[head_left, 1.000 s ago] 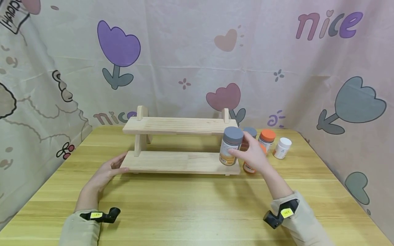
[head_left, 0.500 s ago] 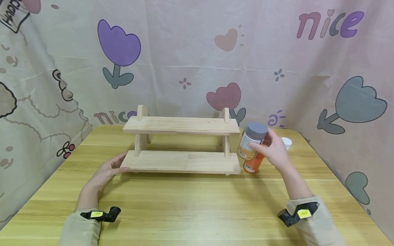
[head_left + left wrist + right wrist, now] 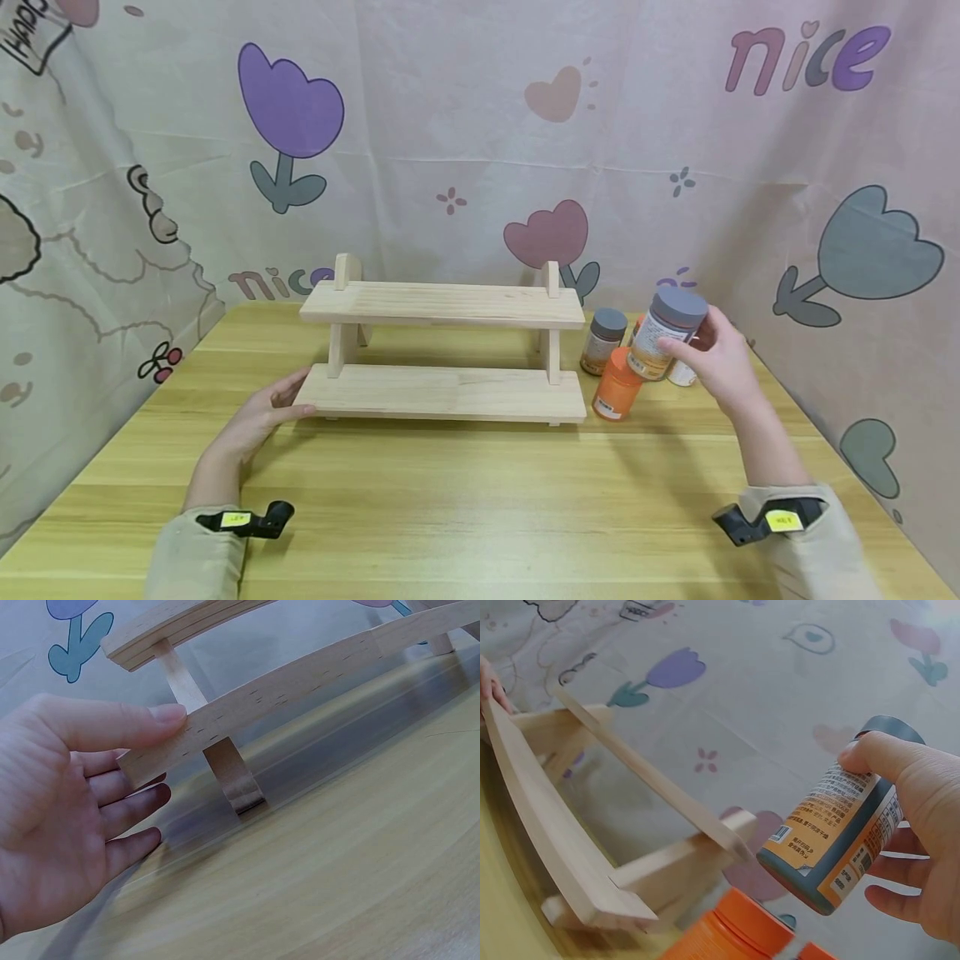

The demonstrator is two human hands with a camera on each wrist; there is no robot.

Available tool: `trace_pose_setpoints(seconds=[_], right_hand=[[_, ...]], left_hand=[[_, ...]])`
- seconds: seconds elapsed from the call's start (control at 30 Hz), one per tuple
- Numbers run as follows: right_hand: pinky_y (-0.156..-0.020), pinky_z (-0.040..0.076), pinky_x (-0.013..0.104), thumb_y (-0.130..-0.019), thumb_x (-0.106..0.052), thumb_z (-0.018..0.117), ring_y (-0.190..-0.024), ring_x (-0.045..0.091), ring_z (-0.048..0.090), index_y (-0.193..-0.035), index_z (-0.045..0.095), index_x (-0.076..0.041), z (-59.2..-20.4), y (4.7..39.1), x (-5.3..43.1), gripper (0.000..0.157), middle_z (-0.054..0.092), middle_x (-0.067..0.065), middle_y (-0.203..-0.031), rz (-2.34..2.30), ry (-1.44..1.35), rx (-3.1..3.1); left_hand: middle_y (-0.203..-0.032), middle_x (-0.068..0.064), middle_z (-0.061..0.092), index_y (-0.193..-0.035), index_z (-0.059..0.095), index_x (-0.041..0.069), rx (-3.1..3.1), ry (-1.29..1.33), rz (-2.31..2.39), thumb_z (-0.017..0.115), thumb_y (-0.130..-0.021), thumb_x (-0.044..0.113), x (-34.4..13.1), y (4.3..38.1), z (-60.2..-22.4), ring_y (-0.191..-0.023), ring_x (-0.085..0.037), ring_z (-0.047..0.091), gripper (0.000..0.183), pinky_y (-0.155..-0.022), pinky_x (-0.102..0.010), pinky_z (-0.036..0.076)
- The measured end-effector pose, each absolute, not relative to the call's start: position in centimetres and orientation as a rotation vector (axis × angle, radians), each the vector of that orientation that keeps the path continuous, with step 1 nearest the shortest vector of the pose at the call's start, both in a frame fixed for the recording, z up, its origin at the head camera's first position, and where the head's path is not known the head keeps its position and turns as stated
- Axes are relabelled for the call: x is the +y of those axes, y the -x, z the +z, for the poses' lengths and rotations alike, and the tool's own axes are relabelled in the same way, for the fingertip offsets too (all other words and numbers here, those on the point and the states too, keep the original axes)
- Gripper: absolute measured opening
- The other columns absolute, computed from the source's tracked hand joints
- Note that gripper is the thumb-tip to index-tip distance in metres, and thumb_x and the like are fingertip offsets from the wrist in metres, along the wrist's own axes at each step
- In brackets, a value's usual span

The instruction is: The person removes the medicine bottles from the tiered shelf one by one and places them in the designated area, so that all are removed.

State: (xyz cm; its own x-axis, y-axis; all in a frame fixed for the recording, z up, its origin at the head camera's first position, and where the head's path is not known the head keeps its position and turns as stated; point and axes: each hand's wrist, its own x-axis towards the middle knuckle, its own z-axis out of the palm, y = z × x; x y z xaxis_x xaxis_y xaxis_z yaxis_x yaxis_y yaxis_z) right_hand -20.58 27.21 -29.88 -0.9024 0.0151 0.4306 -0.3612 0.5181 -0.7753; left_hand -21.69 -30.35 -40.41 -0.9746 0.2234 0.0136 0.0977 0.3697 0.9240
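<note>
A two-tier wooden shelf rack [image 3: 450,393] stands on the table with bare boards. My left hand [image 3: 262,421] holds the left end of its lower board; in the left wrist view the thumb [image 3: 142,724] lies on the board's edge, with a finger behind it and the others relaxed below. At the right, my right hand [image 3: 720,358] grips a grey-capped pill bottle [image 3: 663,333], thumb across its label. This bottle is tilted and held in the air above the other bottles. The right wrist view shows its orange and grey label [image 3: 832,825] plainly.
Right of the rack stand an orange bottle [image 3: 617,390], another grey-capped bottle [image 3: 602,343] and a white bottle [image 3: 682,374] partly hidden by the held one. A second orange cap shows behind it. The wooden table [image 3: 450,508] stretches in front; a printed cloth [image 3: 450,125] hangs behind.
My right hand has carried the grey-capped pill bottle rightward from in front of the rack's right end to over the other bottles, tilting it. The left hand stays at the rack.
</note>
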Motion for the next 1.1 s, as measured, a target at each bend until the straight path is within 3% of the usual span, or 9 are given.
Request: trace_pose_setpoints(seconds=[0.2,0.5,0.7,0.8,0.87,0.97,1.0,1.03,1.1], right_hand=[[-0.076,0.041,0.007,-0.086,-0.016,0.067,-0.093,-0.002,0.051,-0.133,0.04,-0.001,-30.4,20.5,28.9,0.056,0.052,-0.017,-0.103,1.337,-0.195,-2.376],[-0.075,0.04,0.006,-0.087,-0.019,0.066,-0.094,-0.004,0.048,-0.133,0.038,0.001,-31.4,20.5,30.7,0.057,0.049,-0.019,-0.103,1.303,-0.144,-2.419],[-0.073,0.04,0.006,-0.088,-0.021,0.065,-0.091,-0.008,0.045,-0.133,0.035,0.007,-32.5,20.5,31.6,0.061,0.05,-0.007,-0.108,1.278,-0.108,-2.473],[-0.071,0.041,0.008,-0.088,-0.023,0.064,-0.089,-0.009,0.044,-0.135,0.033,0.007,-33.1,20.5,31.9,0.063,0.05,0.01,-0.116,1.26,-0.095,-2.509],[-0.07,0.041,0.009,-0.088,-0.023,0.064,-0.09,-0.008,0.043,-0.135,0.034,0.007,-33.5,20.5,32.0,0.063,0.048,0.02,-0.12,1.252,-0.092,-2.53],[-0.071,0.04,0.009,-0.089,-0.024,0.063,-0.093,-0.002,0.045,-0.133,0.035,0.007,-34.2,20.6,32.2,0.061,0.047,0.025,-0.123,1.245,-0.072,-2.563],[-0.071,0.04,0.01,-0.089,-0.023,0.063,-0.096,0.004,0.047,-0.132,0.035,0.007,-34.5,20.6,32.2,0.06,0.047,0.027,-0.123,1.245,-0.065,-2.568],[-0.071,0.04,0.01,-0.088,-0.023,0.063,-0.096,0.006,0.048,-0.13,0.036,0.008,-34.7,20.6,32.2,0.059,0.047,0.028,-0.122,1.24,-0.057,-2.575],[-0.07,0.04,0.01,-0.088,-0.022,0.063,-0.099,0.018,0.051,-0.13,0.035,0.01,-35.1,20.6,32.2,0.059,0.048,0.03,-0.121,1.238,-0.042,-2.585]], left_hand=[[-0.151,-0.025,0.01,-0.146,0.013,-0.003,2.516,-0.304,1.674,0.062,-0.089,0.018,-30.4,21.7,-40.4,-0.136,-0.043,0.011,0.079,-0.106,-0.055,0.014],[-0.151,-0.024,0.01,-0.147,0.012,-0.003,2.496,-0.306,1.696,0.062,-0.089,0.015,-30.3,21.6,-40.4,-0.136,-0.042,0.011,0.078,-0.105,-0.055,0.013],[-0.15,-0.025,0.009,-0.146,0.013,-0.004,2.512,-0.312,1.684,0.062,-0.089,0.017,-30.3,21.5,-40.4,-0.135,-0.044,0.01,0.079,-0.106,-0.056,0.013],[-0.151,-0.024,0.009,-0.146,0.013,-0.003,2.518,-0.312,1.675,0.062,-0.089,0.019,-30.3,21.5,-40.3,-0.136,-0.043,0.01,0.079,-0.109,-0.046,0.016],[-0.151,-0.023,0.01,-0.147,0.013,-0.002,2.526,-0.304,1.662,0.062,-0.089,0.02,-30.3,21.6,-40.4,-0.136,-0.042,0.01,0.079,-0.109,-0.03,0.022],[-0.151,-0.023,0.01,-0.147,0.013,-0.002,2.527,-0.308,1.659,0.062,-0.09,0.021,-30.4,21.6,-40.4,-0.136,-0.042,0.01,0.078,-0.105,-0.02,0.024],[-0.151,-0.023,0.01,-0.147,0.013,-0.002,2.529,-0.311,1.657,0.062,-0.09,0.021,-30.4,21.6,-40.5,-0.136,-0.042,0.011,0.078,-0.107,-0.024,0.023],[-0.151,-0.022,0.011,-0.147,0.013,-0.002,2.533,-0.306,1.653,0.062,-0.09,0.021,-30.4,21.6,-40.5,-0.136,-0.041,0.011,0.078,-0.104,-0.017,0.025],[-0.151,-0.023,0.011,-0.147,0.013,-0.003,2.533,-0.308,1.653,0.062,-0.09,0.021,-30.4,21.6,-40.6,-0.136,-0.042,0.012,0.079,-0.102,-0.014,0.026]])
